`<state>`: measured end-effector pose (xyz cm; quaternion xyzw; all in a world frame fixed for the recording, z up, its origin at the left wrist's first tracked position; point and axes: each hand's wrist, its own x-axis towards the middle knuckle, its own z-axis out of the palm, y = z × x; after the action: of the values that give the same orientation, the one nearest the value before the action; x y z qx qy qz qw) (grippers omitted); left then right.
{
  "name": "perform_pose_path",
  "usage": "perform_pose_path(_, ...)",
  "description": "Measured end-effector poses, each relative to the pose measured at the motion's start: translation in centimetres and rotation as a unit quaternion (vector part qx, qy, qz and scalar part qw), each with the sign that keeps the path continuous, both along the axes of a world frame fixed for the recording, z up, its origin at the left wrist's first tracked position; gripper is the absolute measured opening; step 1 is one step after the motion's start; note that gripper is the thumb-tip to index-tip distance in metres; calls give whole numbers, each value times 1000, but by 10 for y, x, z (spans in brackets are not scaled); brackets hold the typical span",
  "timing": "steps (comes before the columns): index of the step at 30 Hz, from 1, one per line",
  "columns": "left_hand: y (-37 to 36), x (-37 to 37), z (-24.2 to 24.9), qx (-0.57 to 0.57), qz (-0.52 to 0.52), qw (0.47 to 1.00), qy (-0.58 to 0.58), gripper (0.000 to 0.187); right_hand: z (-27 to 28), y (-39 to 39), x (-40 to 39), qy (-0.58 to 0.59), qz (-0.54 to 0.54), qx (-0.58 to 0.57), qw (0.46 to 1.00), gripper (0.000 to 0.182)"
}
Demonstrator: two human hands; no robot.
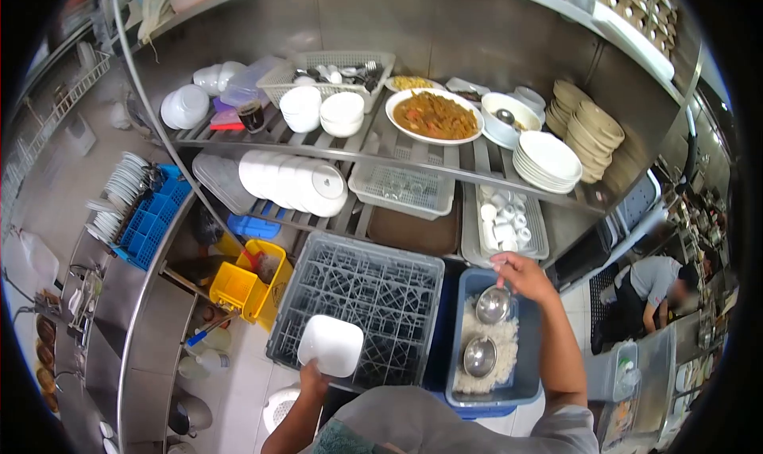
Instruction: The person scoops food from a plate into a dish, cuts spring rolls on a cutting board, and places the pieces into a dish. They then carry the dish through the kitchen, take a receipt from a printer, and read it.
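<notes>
My left hand (313, 374) holds a white square bowl (331, 346) by its near edge, above a grey dish rack (363, 303) with a grid bottom. My right hand (520, 276) is closed on the handle of a metal ladle (493, 304), over the far part of a blue-grey tub (457, 347). White rice (474, 385) lies in the tub. A second round metal ladle or bowl (480, 356) rests on the rice, nearer to me.
Above the rack, a slatted shelf (381, 158) holds stacked bowls (342, 114), plates (548, 161) and a dish of orange-brown food (435, 116). Yellow bins (253, 283) stand left, beside a blue crate (155, 227). Another person (653, 283) bends down at far right.
</notes>
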<state>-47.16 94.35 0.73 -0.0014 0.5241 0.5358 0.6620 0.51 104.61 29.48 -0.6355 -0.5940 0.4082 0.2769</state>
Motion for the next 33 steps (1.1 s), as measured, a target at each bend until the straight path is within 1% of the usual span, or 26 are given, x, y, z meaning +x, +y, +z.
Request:
perform_pose_path(1, 10, 4, 5, 4, -5, 1000, -9, 42, 20, 17, -6, -20, 16, 25, 999, 25)
perform_pose_path(4, 33, 7, 21, 7, -26, 1000, 12, 42, 86, 68, -35, -76, 66, 106, 989, 24)
perform_pose_path(5, 41, 0, 0, 12, -37, 999, 27, 42, 101, 90, -46, -83, 48, 119, 988, 25)
perform_pose_path(6, 45, -5, -7, -3, -46, 998, 36, 41, 117, 113, -57, -98, 65, 162, 980, 26)
perform_pose_path(9, 68, -10, -19, -34, -75, 995, 47, 41, 155, 195, -94, -171, 37, 223, 959, 21)
perform_pose_path(10, 74, -11, -16, -36, -85, 995, 41, 40, 157, 231, -99, -222, 78, 358, 904, 19)
perform_pose_path(11, 77, -17, -18, -40, -95, 994, 35, 40, 161, 267, -109, -268, 54, 339, 900, 22)
perform_pose_path(12, 75, -25, -30, 47, -185, 970, 149, 41, 164, 296, -120, -277, 51, 352, 893, 21)
perform_pose_path(13, 70, -34, -45, 132, -268, 918, 259, 42, 167, 323, -134, -285, 47, 366, 885, 21)
perform_pose_path(16, 84, -47, -57, 213, -321, 829, 405, 42, 173, 388, -181, -371, -10, 342, 863, 20)
perform_pose_path(19, 82, -65, -93, 272, -361, 716, 532, 45, 157, 452, -208, -399, -37, 364, 841, 15)
perform_pose_path(21, 73, -80, -133, 323, -379, 644, 580, 47, 152, 474, -229, -438, -41, 344, 830, 16)
perform_pose_path(22, 78, -85, -140, 357, -382, 607, 598, 47, 151, 484, -236, -458, -44, 335, 822, 16)
perform_pose_path(23, 76, -86, -145, 310, -387, 647, 579, 43, 148, 497, -239, -463, -46, 326, 823, 16)
perform_pose_path(25, 80, -98, -157, 440, -287, 574, 629, 43, 140, 522, -245, -471, -51, 308, 825, 17)
perform_pose_path(27, 97, -99, -159, 393, -311, 607, 617, 43, 138, 540, -250, -478, -56, 265, 836, 18)
perform_pose_path(28, 112, -95, -144, 360, -323, 626, 612, 43, 136, 548, -253, -480, -59, 243, 841, 19)
perform_pose_path(30, 140, -90, -110, 320, -336, 644, 608, 43, 129, 565, -254, -502, 0, 232, 833, 20)
perform_pose_path(31, 150, -87, -102, 312, -337, 648, 607, 43, 128, 570, -255, -511, 29, 227, 828, 20)
perform_pose_path(33, 165, -84, -88, 301, -339, 651, 609, 43, 122, 576, -257, -467, 45, 186, 863, 26)
